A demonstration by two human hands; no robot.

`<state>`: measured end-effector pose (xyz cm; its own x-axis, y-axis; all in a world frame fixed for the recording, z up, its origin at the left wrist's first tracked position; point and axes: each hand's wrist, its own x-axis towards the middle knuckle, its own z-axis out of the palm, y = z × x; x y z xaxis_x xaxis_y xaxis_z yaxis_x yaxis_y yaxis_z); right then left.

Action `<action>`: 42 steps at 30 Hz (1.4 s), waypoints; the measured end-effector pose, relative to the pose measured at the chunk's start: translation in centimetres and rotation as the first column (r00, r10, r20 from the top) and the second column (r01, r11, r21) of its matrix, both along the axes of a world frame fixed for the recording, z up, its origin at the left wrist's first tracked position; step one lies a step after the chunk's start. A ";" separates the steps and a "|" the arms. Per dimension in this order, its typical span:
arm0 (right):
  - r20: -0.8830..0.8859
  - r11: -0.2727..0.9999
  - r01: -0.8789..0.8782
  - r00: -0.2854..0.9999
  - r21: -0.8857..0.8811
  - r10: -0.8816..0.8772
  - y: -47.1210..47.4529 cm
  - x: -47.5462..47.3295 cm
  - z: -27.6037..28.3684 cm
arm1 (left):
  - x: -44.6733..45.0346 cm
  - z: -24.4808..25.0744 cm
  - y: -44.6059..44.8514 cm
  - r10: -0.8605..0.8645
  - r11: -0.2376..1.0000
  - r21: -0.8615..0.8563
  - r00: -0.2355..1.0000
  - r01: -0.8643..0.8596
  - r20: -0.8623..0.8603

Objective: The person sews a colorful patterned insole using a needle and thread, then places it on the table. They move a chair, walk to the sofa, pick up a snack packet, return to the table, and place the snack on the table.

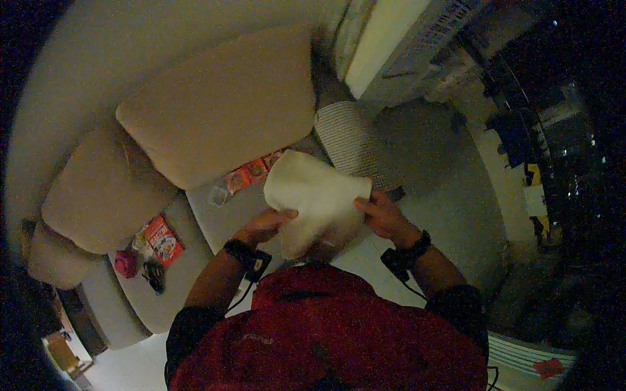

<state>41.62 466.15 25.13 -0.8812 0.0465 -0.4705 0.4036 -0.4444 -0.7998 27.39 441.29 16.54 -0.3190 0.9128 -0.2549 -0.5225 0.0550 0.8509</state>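
A cream-coloured cloth is stretched between my two hands in front of my chest. My left hand grips its left side, thumb on top. My right hand pinches its right edge. The cloth's lower part hangs in blurred folds towards me, so what kind of textile it is cannot be made out. Beneath and beyond it is the seat of a beige sofa. Several red packets lie in a row along the seat's back, partly covered by the cloth.
Large beige back cushions line the sofa. On the left seat lie a red printed packet, a pink item and a dark object. A ribbed cushion leans at the corner. A striped mat is at lower right.
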 end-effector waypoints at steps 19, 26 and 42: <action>0.005 0.960 0.274 0.961 0.064 -0.275 10.4 9.1 -5.7 | 2.9 -5.8 10.8 -0.014 0.980 -0.197 0.997 -0.001 -0.073; 0.096 0.792 0.217 0.940 0.571 -0.327 5.7 22.4 -6.9 | 9.9 -12.6 14.7 -0.825 0.531 -0.439 0.561 0.725 -0.071; -0.042 0.500 0.798 0.543 0.337 -0.839 1.8 66.6 -5.1 | 52.3 0.3 40.1 -0.949 0.257 -0.426 0.142 0.867 -0.283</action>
<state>108.19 467.96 20.06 -0.3184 0.8641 -0.3898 0.0740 -0.3873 -0.9190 79.65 481.43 16.88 0.6250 0.5842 -0.5178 0.3792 0.3526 0.8555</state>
